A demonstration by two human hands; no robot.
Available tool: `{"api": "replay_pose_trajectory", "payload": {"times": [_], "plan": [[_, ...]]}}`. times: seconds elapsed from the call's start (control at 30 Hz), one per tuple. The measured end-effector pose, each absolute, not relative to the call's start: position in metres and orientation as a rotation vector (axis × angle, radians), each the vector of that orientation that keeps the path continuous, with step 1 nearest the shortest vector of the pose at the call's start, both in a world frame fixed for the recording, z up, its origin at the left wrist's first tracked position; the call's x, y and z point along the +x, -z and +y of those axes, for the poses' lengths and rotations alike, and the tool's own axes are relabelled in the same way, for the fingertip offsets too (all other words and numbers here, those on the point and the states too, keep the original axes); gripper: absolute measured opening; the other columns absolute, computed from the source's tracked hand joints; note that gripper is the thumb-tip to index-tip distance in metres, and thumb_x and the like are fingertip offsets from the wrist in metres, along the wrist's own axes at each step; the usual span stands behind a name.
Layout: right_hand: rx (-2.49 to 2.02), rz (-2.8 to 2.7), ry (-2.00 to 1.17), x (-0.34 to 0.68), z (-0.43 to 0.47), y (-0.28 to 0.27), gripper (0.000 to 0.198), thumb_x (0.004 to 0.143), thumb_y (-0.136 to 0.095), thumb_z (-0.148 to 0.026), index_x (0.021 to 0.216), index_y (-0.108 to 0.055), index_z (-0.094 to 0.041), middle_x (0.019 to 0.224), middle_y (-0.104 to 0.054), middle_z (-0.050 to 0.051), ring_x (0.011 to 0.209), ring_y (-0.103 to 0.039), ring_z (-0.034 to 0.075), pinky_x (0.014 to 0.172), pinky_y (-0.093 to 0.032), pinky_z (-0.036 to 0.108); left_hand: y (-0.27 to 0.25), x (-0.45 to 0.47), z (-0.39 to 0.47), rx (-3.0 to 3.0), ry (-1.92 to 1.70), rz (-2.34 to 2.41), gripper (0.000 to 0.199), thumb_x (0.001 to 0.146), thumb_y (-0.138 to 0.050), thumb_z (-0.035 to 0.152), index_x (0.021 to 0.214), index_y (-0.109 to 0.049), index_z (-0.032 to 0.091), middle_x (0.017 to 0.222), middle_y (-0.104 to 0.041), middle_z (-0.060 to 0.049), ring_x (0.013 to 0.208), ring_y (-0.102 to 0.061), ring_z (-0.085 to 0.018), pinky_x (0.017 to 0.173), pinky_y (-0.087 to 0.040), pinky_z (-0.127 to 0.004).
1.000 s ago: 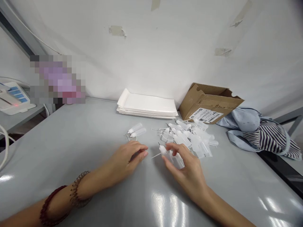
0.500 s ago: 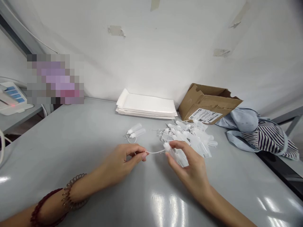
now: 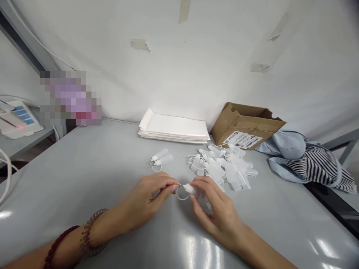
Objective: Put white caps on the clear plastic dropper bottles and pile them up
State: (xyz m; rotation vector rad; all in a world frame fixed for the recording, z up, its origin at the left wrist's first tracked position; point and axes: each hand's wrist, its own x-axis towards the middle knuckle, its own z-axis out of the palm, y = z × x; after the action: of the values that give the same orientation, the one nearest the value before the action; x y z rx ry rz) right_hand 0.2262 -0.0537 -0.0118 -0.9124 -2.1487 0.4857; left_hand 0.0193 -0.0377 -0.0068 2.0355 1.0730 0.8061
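My right hand (image 3: 220,213) holds a small translucent squeeze bottle (image 3: 198,192) by its sides between thumb and fingers, its white nozzle turned to the left. Facing it, my left hand (image 3: 153,194) pinches the free end of the bottle's thin white strap (image 3: 183,199), which curves in a loop below the nozzle. A fine metal tip (image 3: 180,184) shows between the nozzle and my left fingertips. What sits inside the pinch is mostly hidden. Beyond my left hand, two similar bottles (image 3: 163,159) lie side by side on the grey table (image 3: 117,160).
A loose pile of such bottles (image 3: 230,168) lies beyond my right hand. Behind are a stack of white padded envelopes (image 3: 175,126) and an open cardboard box (image 3: 246,127) against the wall. A striped bag (image 3: 319,164) lies at the right edge.
The bottle in my right hand has moved left and slightly down, closer to my left fingers. Its strap, earlier stretched almost straight, now bends in a loop.
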Motion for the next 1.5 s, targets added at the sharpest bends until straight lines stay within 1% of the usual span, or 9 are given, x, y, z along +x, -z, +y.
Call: {"api": "replay_pose_trajectory", "payload": {"times": [0.23, 0.4, 0.7, 0.87, 1.03, 1.2, 1.5], "plan": [[-0.896, -2.124, -0.547, 0.226, -0.054, 0.014, 0.030, 0.085, -0.047, -0.004, 0.112, -0.046, -0.015, 0.098, -0.052, 0.009, 0.080, -0.054, 0.015, 0.065, -0.052, 0.027, -0.006, 0.018, -0.035, 1.797, -0.691, 1.147, 0.026, 0.091, -0.046, 0.029, 0.081, -0.068, 0.019, 0.075, -0.068, 0.002, 0.072, -0.061, -0.013, 0.069, -0.046, -0.022], [-0.884, -2.119, -0.536, 0.225, -0.056, 0.013, 0.032, 0.084, -0.047, -0.003, 0.113, -0.046, -0.017, 0.097, -0.053, 0.009, 0.080, -0.054, 0.016, 0.064, -0.052, 0.028, -0.004, 0.017, -0.034, 1.721, -0.680, 1.086, 0.025, 0.090, -0.047, 0.027, 0.082, -0.069, 0.019, 0.072, -0.068, 0.002, 0.071, -0.061, -0.012, 0.068, -0.047, -0.022], [-0.890, -2.135, -0.521, 0.225, -0.055, 0.014, 0.033, 0.086, -0.047, -0.006, 0.116, -0.045, -0.019, 0.098, -0.054, 0.009, 0.080, -0.056, 0.017, 0.063, -0.053, 0.030, -0.004, 0.017, -0.033, 1.600, -0.677, 1.039, 0.025, 0.089, -0.049, 0.030, 0.083, -0.070, 0.018, 0.069, -0.067, 0.000, 0.069, -0.061, -0.013, 0.067, -0.050, -0.023], [-0.868, -2.134, -0.498, 0.225, -0.057, 0.014, 0.033, 0.085, -0.048, -0.005, 0.116, -0.046, -0.017, 0.098, -0.055, 0.010, 0.080, -0.056, 0.017, 0.063, -0.053, 0.029, -0.002, 0.016, -0.032, 1.534, -0.680, 0.998, 0.022, 0.088, -0.051, 0.031, 0.084, -0.070, 0.019, 0.069, -0.069, 0.001, 0.067, -0.060, -0.012, 0.066, -0.050, -0.021], [-0.892, -2.157, -0.494, 0.226, -0.057, 0.013, 0.032, 0.086, -0.047, -0.004, 0.116, -0.045, -0.016, 0.099, -0.054, 0.010, 0.075, -0.056, 0.015, 0.061, -0.053, 0.028, -0.003, 0.016, -0.032, 1.572, -0.682, 1.009, 0.023, 0.088, -0.051, 0.031, 0.086, -0.071, 0.019, 0.071, -0.070, 0.001, 0.067, -0.059, -0.012, 0.066, -0.050, -0.022], [-0.879, -2.238, -0.406, 0.227, -0.056, 0.011, 0.033, 0.087, -0.045, -0.006, 0.118, -0.044, -0.016, 0.101, -0.054, 0.012, 0.087, -0.058, 0.019, 0.068, -0.055, 0.032, -0.005, 0.016, -0.033, 1.707, -0.662, 1.068, 0.025, 0.089, -0.049, 0.029, 0.084, -0.072, 0.019, 0.073, -0.071, 0.001, 0.069, -0.061, -0.014, 0.066, -0.048, -0.023], [-0.884, -2.310, -0.423, 0.227, -0.055, 0.012, 0.030, 0.088, -0.043, -0.005, 0.116, -0.045, -0.015, 0.101, -0.053, 0.013, 0.088, -0.059, 0.020, 0.071, -0.056, 0.034, 0.003, 0.017, -0.034, 1.957, -0.714, 1.065, 0.023, 0.090, -0.048, 0.020, 0.081, -0.069, 0.019, 0.071, -0.068, 0.002, 0.066, -0.059, -0.011, 0.065, -0.044, -0.022]]}}
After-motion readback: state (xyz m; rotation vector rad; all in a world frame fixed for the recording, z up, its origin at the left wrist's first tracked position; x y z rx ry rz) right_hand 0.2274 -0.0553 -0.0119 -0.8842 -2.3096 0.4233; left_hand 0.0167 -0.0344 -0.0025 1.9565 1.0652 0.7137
